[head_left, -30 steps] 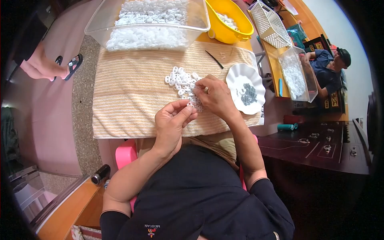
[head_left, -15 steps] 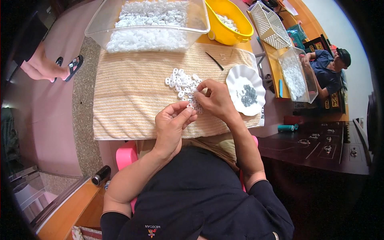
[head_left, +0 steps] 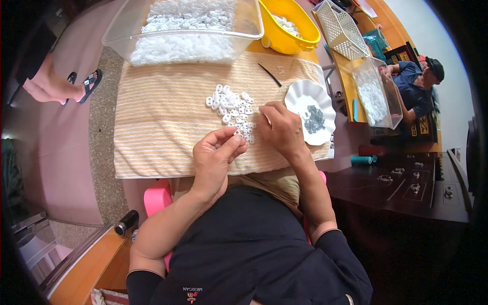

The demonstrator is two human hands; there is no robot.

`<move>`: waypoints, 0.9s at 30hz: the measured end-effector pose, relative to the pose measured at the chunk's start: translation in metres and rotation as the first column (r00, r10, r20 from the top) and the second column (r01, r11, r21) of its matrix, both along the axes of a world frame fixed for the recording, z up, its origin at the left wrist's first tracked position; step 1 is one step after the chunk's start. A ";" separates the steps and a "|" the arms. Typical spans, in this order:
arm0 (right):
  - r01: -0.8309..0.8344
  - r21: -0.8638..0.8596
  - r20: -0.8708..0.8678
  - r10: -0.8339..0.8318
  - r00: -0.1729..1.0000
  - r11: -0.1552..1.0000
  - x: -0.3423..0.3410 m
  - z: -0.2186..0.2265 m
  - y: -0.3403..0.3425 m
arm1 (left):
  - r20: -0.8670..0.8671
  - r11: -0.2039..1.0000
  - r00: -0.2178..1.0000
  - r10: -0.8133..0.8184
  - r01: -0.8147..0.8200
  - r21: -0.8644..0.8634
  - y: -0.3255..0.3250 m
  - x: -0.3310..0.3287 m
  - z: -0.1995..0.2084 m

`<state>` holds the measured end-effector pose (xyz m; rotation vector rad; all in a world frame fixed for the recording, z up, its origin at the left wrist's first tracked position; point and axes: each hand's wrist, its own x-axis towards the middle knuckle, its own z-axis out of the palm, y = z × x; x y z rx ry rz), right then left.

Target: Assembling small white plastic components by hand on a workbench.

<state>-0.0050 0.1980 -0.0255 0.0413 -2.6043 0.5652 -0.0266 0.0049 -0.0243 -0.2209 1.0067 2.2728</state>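
Low over the near end of a loose pile of small white plastic pieces with holes (head_left: 227, 103), my left hand (head_left: 214, 155) pinches one such white piece between thumb and fingers. My right hand (head_left: 282, 128) hovers just right of the pile with its fingers curled in; whatever they hold, if anything, is hidden. Pile and hands are above a striped beige towel (head_left: 152, 127) spread on the table. Beside my right hand stands a white scalloped plate (head_left: 296, 95) with a heap of small dark grey bits (head_left: 314, 121). A thin black stick (head_left: 270, 74) lies beyond the pile.
A clear bin (head_left: 249, 38) of white pieces and a yellow basin (head_left: 282, 46) stand at the table's far side. At right, a person (head_left: 417, 89) sits by another clear bin (head_left: 394, 109). A person's sandalled foot (head_left: 89, 89) is on the floor at left.
My right hand has drawn away from my left hand and the pile, slightly to the right. My left hand keeps its pinch. The whole view has shifted a little.
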 end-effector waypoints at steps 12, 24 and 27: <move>0.089 -0.035 0.126 -0.084 0.988 0.995 0.012 0.017 0.009 | 0.004 1.000 1.000 -0.006 0.006 -0.005 0.001 0.000 -0.001; 0.091 0.079 0.359 -0.114 0.927 0.993 0.004 0.020 -0.003 | 0.001 0.999 0.999 -0.043 0.043 -0.003 -0.001 0.000 -0.003; 0.110 0.063 0.362 -0.126 0.924 0.992 0.004 0.018 -0.002 | 0.004 0.999 0.999 -0.038 0.038 -0.002 0.000 0.000 -0.001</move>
